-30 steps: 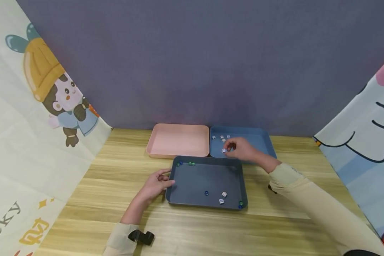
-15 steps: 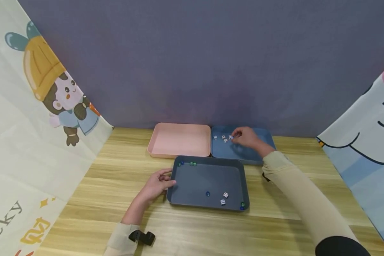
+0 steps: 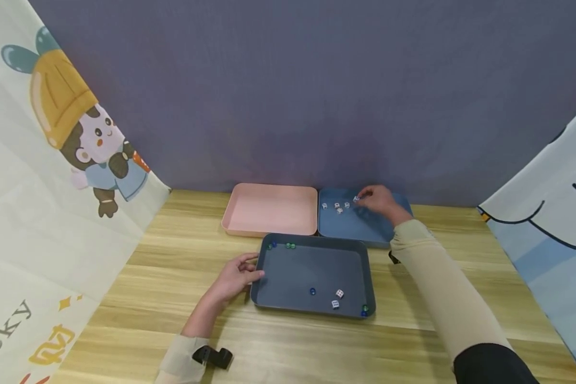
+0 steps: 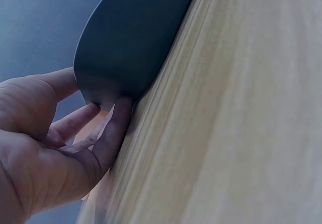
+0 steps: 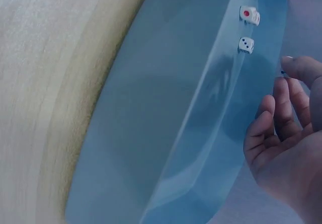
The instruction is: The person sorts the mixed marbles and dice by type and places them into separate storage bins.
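Observation:
My right hand (image 3: 378, 200) is over the back of the blue tray (image 3: 365, 226), pinching a white die (image 3: 356, 199) between thumb and fingertips. In the right wrist view the fingers mostly cover that die. Left of it, several white dice lie in the blue tray, one (image 5: 246, 45) showing dark pips. My left hand (image 3: 237, 276) grips the left side of the dark grey tray (image 3: 293, 272), thumb over the rim and fingers against the outer wall. Two white dice (image 3: 340, 294) lie in the grey tray with a blue bead (image 3: 312, 291) and green beads (image 3: 290, 246).
A pink tray (image 3: 271, 210) stands left of the blue one, behind the grey tray. All three are on a wooden table (image 3: 173, 272). A grey-blue fabric backdrop (image 3: 317, 96) rises directly behind, with printed cloth (image 3: 29, 213) on both sides.
My right hand has carried the die from the blue tray's front left toward its back, and right past the other dice. The left hand stays on the grey tray.

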Demonstrator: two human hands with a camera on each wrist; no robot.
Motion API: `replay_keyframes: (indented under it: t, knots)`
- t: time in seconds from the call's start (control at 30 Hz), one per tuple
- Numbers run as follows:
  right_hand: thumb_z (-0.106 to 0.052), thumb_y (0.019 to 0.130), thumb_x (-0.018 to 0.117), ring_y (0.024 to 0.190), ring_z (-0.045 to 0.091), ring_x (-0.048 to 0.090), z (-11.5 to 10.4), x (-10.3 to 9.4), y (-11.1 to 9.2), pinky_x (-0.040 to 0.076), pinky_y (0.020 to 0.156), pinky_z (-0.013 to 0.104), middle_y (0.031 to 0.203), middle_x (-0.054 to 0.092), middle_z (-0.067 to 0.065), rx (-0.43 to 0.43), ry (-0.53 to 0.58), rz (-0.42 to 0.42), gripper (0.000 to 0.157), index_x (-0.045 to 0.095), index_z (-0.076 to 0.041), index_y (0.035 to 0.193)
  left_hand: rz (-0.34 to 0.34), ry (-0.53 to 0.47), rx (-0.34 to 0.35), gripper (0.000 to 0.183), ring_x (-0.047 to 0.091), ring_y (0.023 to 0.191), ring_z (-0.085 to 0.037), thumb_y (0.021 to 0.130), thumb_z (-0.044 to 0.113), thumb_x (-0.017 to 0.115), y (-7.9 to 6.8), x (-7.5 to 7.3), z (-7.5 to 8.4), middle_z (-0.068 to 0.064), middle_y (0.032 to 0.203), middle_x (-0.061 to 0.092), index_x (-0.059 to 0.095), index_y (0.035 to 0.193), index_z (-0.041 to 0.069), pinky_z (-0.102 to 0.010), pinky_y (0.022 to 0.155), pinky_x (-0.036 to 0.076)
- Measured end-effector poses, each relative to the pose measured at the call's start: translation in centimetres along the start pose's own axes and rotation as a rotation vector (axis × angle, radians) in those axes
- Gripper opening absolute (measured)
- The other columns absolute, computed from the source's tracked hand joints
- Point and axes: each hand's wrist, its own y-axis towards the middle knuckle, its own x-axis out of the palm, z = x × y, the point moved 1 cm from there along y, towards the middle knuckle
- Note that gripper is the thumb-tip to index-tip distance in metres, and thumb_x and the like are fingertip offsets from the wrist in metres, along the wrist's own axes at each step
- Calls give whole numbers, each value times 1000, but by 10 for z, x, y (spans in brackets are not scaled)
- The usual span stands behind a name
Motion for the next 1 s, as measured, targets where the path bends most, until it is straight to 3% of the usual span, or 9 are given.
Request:
replay_keyframes:
  t: [0.27, 0.47, 0.73, 1.0]
  knots:
    - [-29, 81, 64, 88, 27, 51, 9, 4, 10, 42, 68, 39, 105, 53, 11, 23, -30, 9, 28, 62, -9, 100, 34, 13, 11, 60, 56, 75, -24, 74, 22, 71, 7, -3, -13, -15, 98, 52, 46, 128, 16, -36, 57, 47]
    - [-23, 82, 62, 91, 28, 50, 9, 6, 11, 42, 71, 40, 108, 52, 12, 18, -50, 7, 28, 61, -7, 105, 17, -1, 7, 62, 57, 76, -25, 73, 23, 72, 8, -2, -15, -15, 97, 51, 45, 128, 16, -37, 59, 49]
    - [-20, 78, 66, 87, 27, 50, 6, -3, 4, 41, 69, 40, 103, 55, 11, -33, -76, 43, 28, 64, -5, 101, -31, -32, -3, 60, 57, 80, -30, 79, 13, 66, 1, 2, -3, -18, 100, 51, 38, 132, 7, -39, 62, 48]
    - [-24, 82, 62, 87, 24, 52, -12, -4, -14, 42, 69, 39, 98, 57, 7, -178, -80, -54, 27, 62, -7, 103, -6, -2, -22, 56, 55, 79, -30, 80, 9, 64, -6, 3, 12, -17, 99, 51, 40, 131, 8, -37, 60, 47]
